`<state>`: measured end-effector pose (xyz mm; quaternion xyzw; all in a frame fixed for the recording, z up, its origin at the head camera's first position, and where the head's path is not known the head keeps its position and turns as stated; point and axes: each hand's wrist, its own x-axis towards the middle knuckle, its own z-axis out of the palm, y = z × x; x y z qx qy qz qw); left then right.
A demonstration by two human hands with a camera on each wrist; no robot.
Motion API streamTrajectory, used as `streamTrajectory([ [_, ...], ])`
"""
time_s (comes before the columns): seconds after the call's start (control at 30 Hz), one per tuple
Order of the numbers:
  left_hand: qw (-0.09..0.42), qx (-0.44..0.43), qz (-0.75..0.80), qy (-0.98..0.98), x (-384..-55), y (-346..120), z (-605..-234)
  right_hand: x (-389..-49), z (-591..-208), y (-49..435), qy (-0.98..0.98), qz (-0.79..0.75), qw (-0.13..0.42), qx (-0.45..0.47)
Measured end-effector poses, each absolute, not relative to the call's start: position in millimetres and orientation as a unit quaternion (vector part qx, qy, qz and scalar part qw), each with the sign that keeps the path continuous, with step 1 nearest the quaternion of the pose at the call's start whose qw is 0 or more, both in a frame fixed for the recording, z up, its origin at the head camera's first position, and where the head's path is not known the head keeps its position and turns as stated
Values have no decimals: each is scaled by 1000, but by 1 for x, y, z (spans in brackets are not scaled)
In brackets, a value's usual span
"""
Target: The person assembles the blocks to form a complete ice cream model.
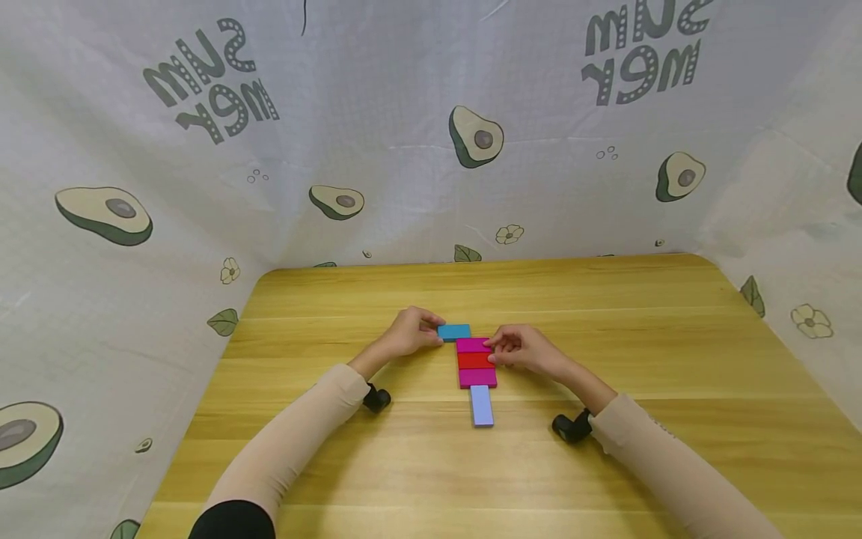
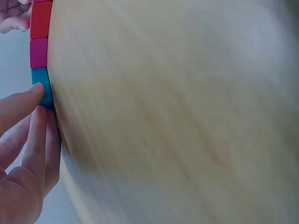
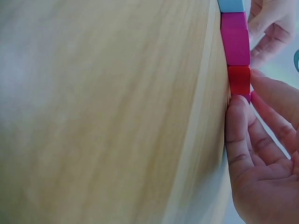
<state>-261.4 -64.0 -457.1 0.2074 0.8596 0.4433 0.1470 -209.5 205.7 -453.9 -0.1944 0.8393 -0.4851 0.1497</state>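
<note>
My left hand (image 1: 408,332) pinches the left end of a blue block (image 1: 454,332) between thumb and fingers. That block lies flat, just beyond and left of a stack-like row of flat blocks: a far magenta block (image 1: 473,345), a red block (image 1: 475,361) and a near magenta block (image 1: 477,378), side by side. At their right ends, my right hand (image 1: 532,350) has its thumb at the red block and a finger at the far magenta one. A lavender block (image 1: 481,406) points toward me from the near magenta block. The left wrist view shows the blue block (image 2: 44,93) between fingertips.
All the blocks lie on a wooden table (image 1: 660,329). Behind it hangs a white curtain (image 1: 404,90) printed with avocados and lettering. Black wrist cameras sit at both wrists, the right one (image 1: 571,428) low over the table.
</note>
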Motion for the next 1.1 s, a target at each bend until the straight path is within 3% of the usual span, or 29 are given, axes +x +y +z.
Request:
streamTrajectory([
  [1.1, 160, 223, 448, 851, -260, -52, -455, -208, -455, 205, 839, -487, 150, -191],
])
